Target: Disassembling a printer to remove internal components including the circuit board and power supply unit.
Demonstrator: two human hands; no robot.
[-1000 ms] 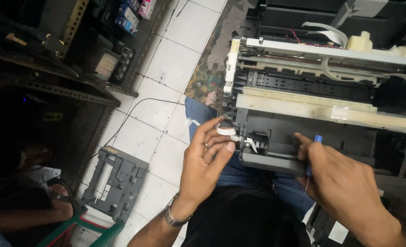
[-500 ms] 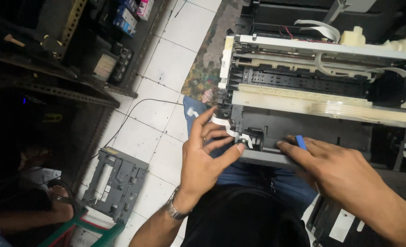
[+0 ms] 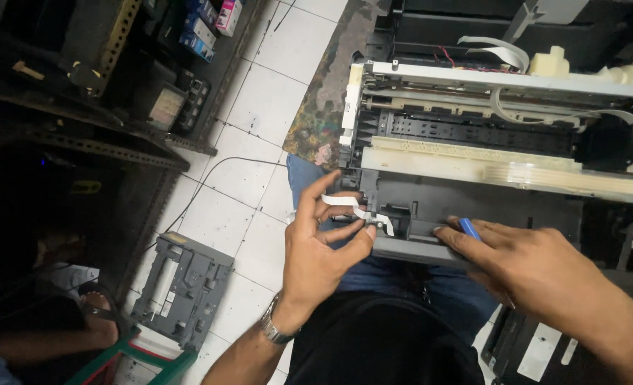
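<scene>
An opened printer chassis point(image 3: 473, 146) with cream rails and a dark grey base rests on my lap. My left hand point(image 3: 320, 249) pinches a white flat ribbon cable point(image 3: 348, 203) at the chassis's near left corner, fingers curled round it. My right hand point(image 3: 537, 274) lies on the front edge of the grey base and holds a blue-handled tool point(image 3: 468, 228), of which only the handle tip shows between the fingers. A metal watch sits on my left wrist.
A grey plastic printer part point(image 3: 181, 285) lies on the white tiled floor at lower left. Dark metal shelving point(image 3: 117, 85) with boxes stands at left. Another person's foot in a sandal point(image 3: 95, 314) is at lower left, beside a green stool frame point(image 3: 142, 356). A black cable crosses the tiles.
My right hand has slid left along the front edge of the base with the blue tool. My left hand has shifted slightly while keeping hold of the ribbon cable.
</scene>
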